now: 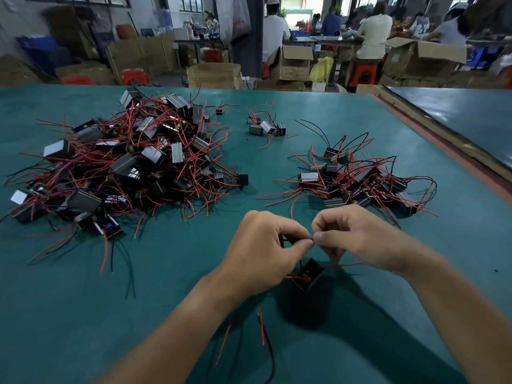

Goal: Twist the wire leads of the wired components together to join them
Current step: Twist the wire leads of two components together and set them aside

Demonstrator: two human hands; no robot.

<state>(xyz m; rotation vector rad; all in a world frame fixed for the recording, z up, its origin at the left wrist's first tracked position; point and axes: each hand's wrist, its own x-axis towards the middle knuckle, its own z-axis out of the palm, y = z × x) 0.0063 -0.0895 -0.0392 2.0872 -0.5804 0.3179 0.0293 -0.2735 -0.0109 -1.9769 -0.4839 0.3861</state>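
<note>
Left hand (266, 250) and right hand (357, 236) are pinching thin, probably limp wire leads (312, 239) by their tips; black component (309, 274) below is seeming light.

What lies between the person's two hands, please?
In the head view, a black wire lead spans the gap, pinched by the left hand and right hand, above a black component.

The one view came from a wide-angle camera worn on the person's head, facing forward and down across the green table (83, 314). It sat close above the left hand (266, 250) and right hand (357, 239), while cardboard boxes (213, 76) beyond the far edge looked small.
</note>
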